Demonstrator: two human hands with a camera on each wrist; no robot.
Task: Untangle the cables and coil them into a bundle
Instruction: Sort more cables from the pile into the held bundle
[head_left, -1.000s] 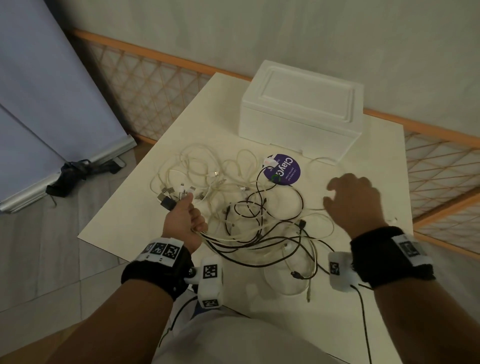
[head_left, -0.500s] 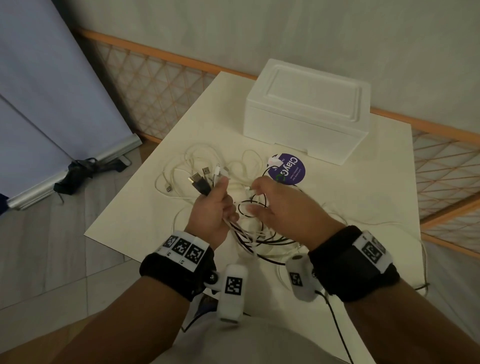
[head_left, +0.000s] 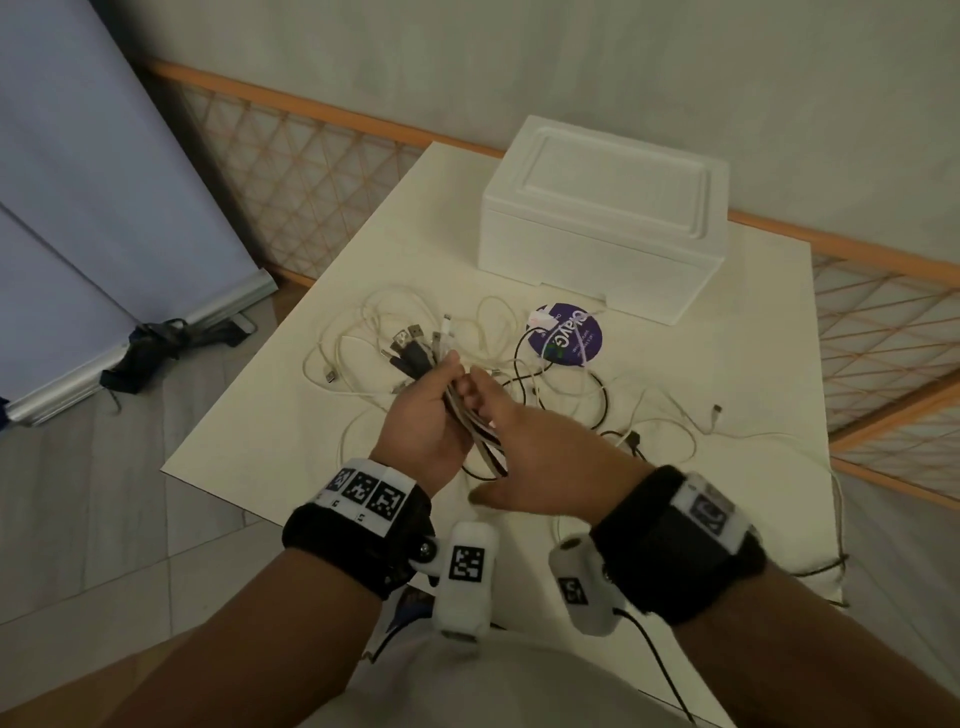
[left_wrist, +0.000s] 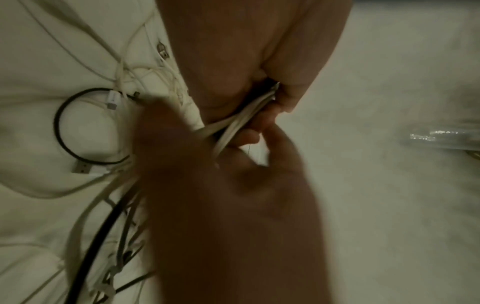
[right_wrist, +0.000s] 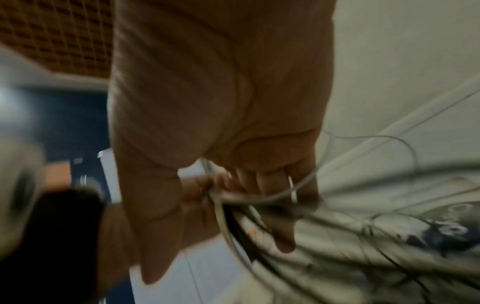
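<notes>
A tangle of white and black cables lies spread over the cream table. My left hand grips a gathered bundle of cable ends, with the USB plugs sticking out past its fingers. My right hand is right beside it. Its fingers curl round the same bundle just below the left fist, and its thumb stretches away. In the left wrist view the bundle runs from my left hand into the blurred right hand. In the right wrist view cables cross my right hand.
A white foam box stands at the back of the table, with a round purple sticker in front of it under some cables. An orange lattice fence runs behind. A black strap lies on the floor at the left.
My right hand came from the table's right side over to the left hand and closed on the bundle. The left hand lifted the plug ends up and slightly right.
</notes>
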